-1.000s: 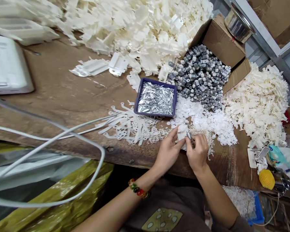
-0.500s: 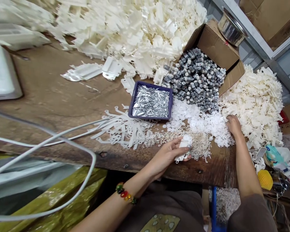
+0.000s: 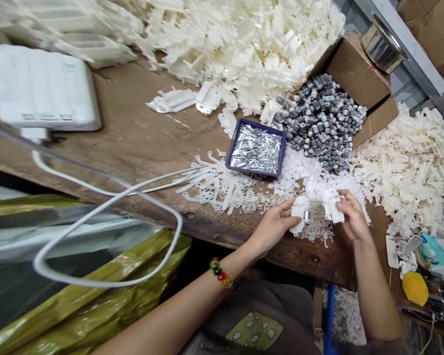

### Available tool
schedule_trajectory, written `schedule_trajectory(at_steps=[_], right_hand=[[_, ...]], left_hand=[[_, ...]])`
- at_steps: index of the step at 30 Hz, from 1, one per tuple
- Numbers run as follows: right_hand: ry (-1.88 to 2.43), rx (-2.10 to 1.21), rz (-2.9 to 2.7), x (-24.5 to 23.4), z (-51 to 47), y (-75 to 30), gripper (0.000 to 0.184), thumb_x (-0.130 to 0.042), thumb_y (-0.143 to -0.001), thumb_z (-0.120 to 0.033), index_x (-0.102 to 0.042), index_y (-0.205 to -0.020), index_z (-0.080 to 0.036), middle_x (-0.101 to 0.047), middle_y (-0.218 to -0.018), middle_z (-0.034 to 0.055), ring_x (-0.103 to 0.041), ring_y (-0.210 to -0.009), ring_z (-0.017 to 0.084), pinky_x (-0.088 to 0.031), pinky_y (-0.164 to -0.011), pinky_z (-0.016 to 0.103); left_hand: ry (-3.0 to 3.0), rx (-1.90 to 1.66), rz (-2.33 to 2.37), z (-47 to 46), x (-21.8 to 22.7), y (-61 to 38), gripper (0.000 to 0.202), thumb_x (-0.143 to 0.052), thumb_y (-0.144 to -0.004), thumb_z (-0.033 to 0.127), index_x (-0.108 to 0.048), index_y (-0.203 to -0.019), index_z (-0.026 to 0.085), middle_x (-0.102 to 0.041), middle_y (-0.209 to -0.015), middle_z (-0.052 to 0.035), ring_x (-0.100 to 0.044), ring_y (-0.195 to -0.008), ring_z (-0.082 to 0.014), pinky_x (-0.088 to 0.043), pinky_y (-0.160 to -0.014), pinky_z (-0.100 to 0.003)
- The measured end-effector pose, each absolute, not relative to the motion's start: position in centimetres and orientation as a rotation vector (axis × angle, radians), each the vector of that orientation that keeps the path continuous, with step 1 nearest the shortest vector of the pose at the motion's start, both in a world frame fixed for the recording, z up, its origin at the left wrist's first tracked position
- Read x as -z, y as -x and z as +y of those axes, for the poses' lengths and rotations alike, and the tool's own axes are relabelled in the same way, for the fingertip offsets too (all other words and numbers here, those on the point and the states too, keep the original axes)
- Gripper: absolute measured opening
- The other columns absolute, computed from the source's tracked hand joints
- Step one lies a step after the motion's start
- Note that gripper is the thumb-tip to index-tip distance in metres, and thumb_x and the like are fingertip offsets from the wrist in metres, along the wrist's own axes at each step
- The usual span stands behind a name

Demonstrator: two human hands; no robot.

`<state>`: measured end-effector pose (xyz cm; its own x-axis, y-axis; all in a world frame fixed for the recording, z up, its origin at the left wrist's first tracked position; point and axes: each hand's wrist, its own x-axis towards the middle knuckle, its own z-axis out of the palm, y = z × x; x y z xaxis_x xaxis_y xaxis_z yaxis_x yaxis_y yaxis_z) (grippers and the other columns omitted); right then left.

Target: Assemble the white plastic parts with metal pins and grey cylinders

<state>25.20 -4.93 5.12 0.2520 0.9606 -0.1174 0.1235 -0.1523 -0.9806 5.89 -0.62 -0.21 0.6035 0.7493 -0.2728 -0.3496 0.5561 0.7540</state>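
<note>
Near the table's front edge, my left hand [image 3: 276, 224] is closed around a white plastic housing [image 3: 299, 212] that has a small silvery cylinder [image 3: 307, 215] at its right side. My right hand [image 3: 353, 217] pinches a second white plastic piece [image 3: 332, 204], flat with notched edges, a short gap to the right of the first. Beneath and between the hands lie small beige plastic parts [image 3: 318, 231]. Just behind them spread white discs [image 3: 292, 170], partly covered by the right-hand piece.
A purple tray [image 3: 227, 160] holds metal pins. Grey motor-like parts [image 3: 318, 123] spill from a cardboard box [image 3: 358, 69]. Cream plastic pieces pile at the back [image 3: 222, 39] and right [image 3: 410, 167]. White cables [image 3: 107, 283] loop over the left front edge from a white box [image 3: 46, 88].
My right hand has come from the right-hand pile towards my left hand, now bringing a white plastic piece. The camera view has shifted left.
</note>
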Motion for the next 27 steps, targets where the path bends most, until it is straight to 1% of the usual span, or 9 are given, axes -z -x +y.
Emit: schedule_trajectory(at_steps=[2,5,8,10,14,17,20,23,27], right_hand=[[1.544,-0.963,-1.128,-4.5,-5.5,-22.4,0.026,-0.057,-0.073,-0.031,-0.051,-0.096,-0.021,-0.053,-0.066,-0.0035,-0.050,-0.054,0.011,-0.041,-0.051,0.022],[1.682,-0.511,-1.318,-3.7,-5.9,-19.2,0.019,-0.054,-0.077,-0.028,-0.053,-0.093,-0.019,-0.049,-0.063,-0.0037,-0.047,-0.054,0.011,-0.039,-0.051,0.022],[1.758,0.018,-1.579,-3.2,-5.9,-17.0,0.014,-0.050,-0.079,-0.021,-0.056,-0.091,-0.016,-0.055,-0.068,0.0008,-0.052,-0.062,0.013,-0.043,-0.060,0.025],[1.753,0.169,-1.750,-3.0,-5.8,-16.0,0.015,-0.046,-0.081,-0.017,-0.057,-0.091,-0.015,-0.059,-0.074,0.0047,-0.055,-0.068,0.015,-0.044,-0.065,0.028],[1.723,0.086,-1.770,-2.7,-5.8,-15.2,0.014,-0.048,-0.083,-0.019,-0.056,-0.093,-0.014,-0.056,-0.071,0.0033,-0.051,-0.062,0.014,-0.043,-0.060,0.025],[1.701,-0.041,-1.619,-2.4,-6.0,-15.0,0.014,-0.052,-0.083,-0.022,-0.054,-0.095,-0.015,-0.050,-0.067,-0.0007,-0.045,-0.055,0.011,-0.041,-0.052,0.022],[1.670,-0.059,-1.610,-2.4,-6.2,-14.9,0.013,-0.051,-0.083,-0.021,-0.054,-0.095,-0.016,-0.047,-0.068,-0.0011,-0.044,-0.057,0.011,-0.040,-0.053,0.022],[1.619,-0.062,-1.669,-2.7,-6.2,-14.8,0.012,-0.051,-0.084,-0.021,-0.054,-0.095,-0.017,-0.048,-0.075,0.0016,-0.047,-0.064,0.012,-0.042,-0.058,0.024],[1.590,-0.125,-1.656,-3.0,-6.5,-14.5,0.012,-0.053,-0.084,-0.022,-0.056,-0.095,-0.017,-0.048,-0.079,0.0031,-0.047,-0.066,0.013,-0.042,-0.058,0.025]], left_hand=[[-0.738,-0.743,0.648,-0.6,0.1,-5.7,0.067,-0.064,-0.062,0.017,-0.050,-0.127,0.013,-0.072,-0.087,-0.0049,-0.063,-0.074,-0.0169,-0.047,-0.066,-0.024],[-0.799,-0.784,0.685,-0.6,0.0,-5.5,0.069,-0.063,-0.062,0.019,-0.049,-0.129,0.010,-0.072,-0.088,-0.0056,-0.063,-0.075,-0.0173,-0.048,-0.067,-0.025],[-0.896,-0.836,0.700,-0.9,0.3,-5.4,0.067,-0.061,-0.065,0.021,-0.048,-0.130,0.010,-0.071,-0.092,-0.0065,-0.063,-0.081,-0.0187,-0.050,-0.073,-0.029],[-0.985,-0.888,0.712,-1.1,0.8,-5.3,0.064,-0.060,-0.069,0.024,-0.047,-0.130,0.010,-0.071,-0.096,-0.0074,-0.063,-0.087,-0.0205,-0.050,-0.078,-0.032],[-1.203,-0.923,0.765,-1.3,1.4,-4.8,0.058,-0.053,-0.077,0.026,-0.045,-0.132,0.010,-0.069,-0.102,-0.0082,-0.060,-0.096,-0.0215,-0.047,-0.086,-0.034],[-1.294,-0.892,0.788,-1.4,1.0,-4.2,0.058,-0.050,-0.079,0.026,-0.042,-0.134,0.010,-0.069,-0.101,-0.0066,-0.062,-0.090,-0.0202,-0.048,-0.084,-0.033],[-1.360,-0.862,0.814,-1.5,0.3,-3.8,0.057,-0.047,-0.081,0.026,-0.040,-0.135,0.011,-0.069,-0.102,-0.0056,-0.062,-0.086,-0.0185,-0.048,-0.083,-0.031],[-1.385,-0.832,0.793,-1.4,0.0,-3.4,0.056,-0.045,-0.081,0.025,-0.040,-0.136,0.011,-0.066,-0.112,-0.0064,-0.060,-0.096,-0.0193,-0.044,-0.091,-0.032],[-1.326,-0.818,0.735,-1.2,0.0,-3.0,0.055,-0.046,-0.079,0.024,-0.045,-0.132,0.010,-0.058,-0.125,-0.0089,-0.051,-0.113,-0.0227,-0.033,-0.102,-0.035]])
